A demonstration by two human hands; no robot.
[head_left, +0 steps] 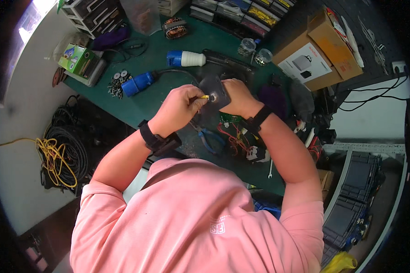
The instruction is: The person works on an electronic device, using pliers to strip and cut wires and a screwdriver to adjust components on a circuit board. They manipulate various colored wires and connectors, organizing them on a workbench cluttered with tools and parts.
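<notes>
Dark plate (pixel 222 85) taken as the landmark; held up over the green workbench (pixel 161 82), its surface marked by a round opening with a pale rim.

Right hand (pixel 238 98): closed on the plate's right edge, the far fingers hidden behind it. Left hand (pixel 182 107): thumb and forefinger pinched on a small yellow piece (pixel 205 97), which is held at the plate's left, close by the opening. Whether the opening is touched by it cannot be told. Black bands are worn on both wrists.

Left of the plate, a blue connector (pixel 137 84) is seen, joined to a black cable; farther left, a heap of screws (pixel 115 86). Beyond the plate and to its left, a blue-and-white connector (pixel 186 58) is laid on its side. Beyond and to its right, two clear jars are placed, then a cardboard box (pixel 316 54).

Nearer the body than the plate, blue-handled pliers (pixel 208 140) are laid; to their right, red wires (pixel 233 139) are tangled. A green circuit board (pixel 230 118) is partly seen just below the plate.
</notes>
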